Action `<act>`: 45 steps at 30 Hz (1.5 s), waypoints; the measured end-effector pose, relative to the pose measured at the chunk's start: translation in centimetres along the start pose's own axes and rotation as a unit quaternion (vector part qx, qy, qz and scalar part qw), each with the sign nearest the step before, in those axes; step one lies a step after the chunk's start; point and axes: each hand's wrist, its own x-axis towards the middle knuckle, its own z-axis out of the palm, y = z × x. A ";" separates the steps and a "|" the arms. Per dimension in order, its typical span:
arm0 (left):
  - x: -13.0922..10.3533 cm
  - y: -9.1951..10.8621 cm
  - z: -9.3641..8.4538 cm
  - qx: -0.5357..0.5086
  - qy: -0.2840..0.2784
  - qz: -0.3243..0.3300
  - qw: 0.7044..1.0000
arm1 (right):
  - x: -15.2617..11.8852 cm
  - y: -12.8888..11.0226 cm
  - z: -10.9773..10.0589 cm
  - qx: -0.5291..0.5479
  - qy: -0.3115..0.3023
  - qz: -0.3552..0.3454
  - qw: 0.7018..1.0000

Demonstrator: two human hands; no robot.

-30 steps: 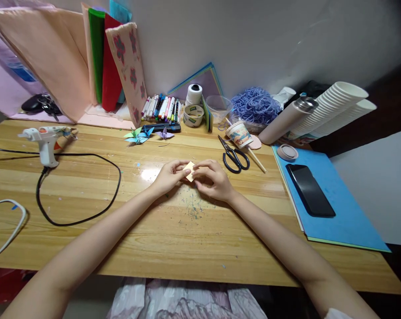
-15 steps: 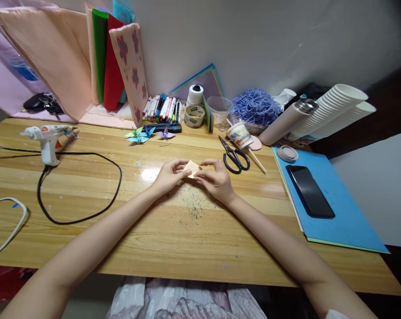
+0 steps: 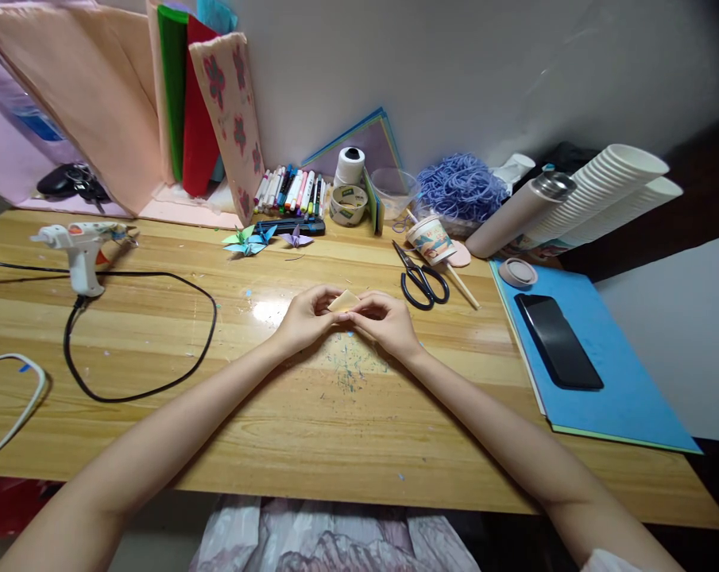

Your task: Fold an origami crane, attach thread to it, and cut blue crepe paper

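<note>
A small pale-yellow piece of folded paper (image 3: 343, 301) is pinched between both hands above the middle of the table. My left hand (image 3: 311, 316) grips its left side, thumb in front and fingers behind. From the right, my right hand (image 3: 388, 319) holds it the same way, the two thumb tips meeting at its lower edge. The lower part of the paper is hidden by the thumbs. Beyond the hands lie several folded paper cranes (image 3: 249, 241) in green and blue, with a purple crane (image 3: 296, 237) beside them. Black-handled scissors (image 3: 423, 282) rest to the right of my right hand.
A white glue gun (image 3: 85, 258) with a looped black cord stands at left. Markers (image 3: 292, 191), a tape roll (image 3: 348, 205), blue-purple string (image 3: 461, 189), a paper cup (image 3: 431, 240), and a tumbler (image 3: 517, 216) line the back. A phone (image 3: 558, 342) lies on blue sheets (image 3: 621, 373) at right.
My right fingers have closed in around the paper, and both thumbs have come together at its lower edge. Less of the paper shows, and its upper part stands as a peak.
</note>
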 end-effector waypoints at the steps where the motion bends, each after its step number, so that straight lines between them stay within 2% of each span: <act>1: 0.0 0.0 0.0 0.001 0.004 -0.001 1.000 | 0.0 0.0 0.0 0.009 0.004 0.006 1.000; 4: 0.0 0.1 0.1 -0.004 0.007 -0.007 1.000 | -0.2 0.1 0.1 0.022 0.021 0.020 0.999; 9: 0.1 -0.1 0.0 0.001 0.012 -0.003 1.000 | -0.2 0.2 0.1 0.011 0.033 0.000 0.999; 14: 0.0 -0.1 0.1 0.025 0.011 0.013 1.000 | -0.1 0.5 0.2 0.019 0.019 0.013 1.000; 19: 0.1 0.0 -0.2 0.014 0.001 -0.007 1.000 | 0.1 0.7 0.3 0.055 0.008 0.033 0.998; 24: 0.3 -0.1 -0.4 -0.024 0.015 -0.032 0.999 | 0.4 0.8 0.2 0.067 -0.013 0.062 0.996; 31: 0.3 -0.4 -0.3 -0.025 0.021 -0.033 0.999 | 0.3 0.9 0.0 0.080 -0.021 0.087 0.993; 35: 0.2 -0.5 -0.2 -0.015 0.016 -0.042 0.999 | 0.2 0.8 -0.1 0.049 -0.021 0.050 0.997; 39: 0.1 0.0 0.0 0.021 0.011 -0.040 0.999 | 0.0 0.0 -0.1 -0.046 -0.008 -0.039 0.998; 45: -0.3 0.2 0.2 0.050 -0.021 -0.037 0.998 | -0.1 -0.6 -0.7 -0.196 0.014 -0.167 0.966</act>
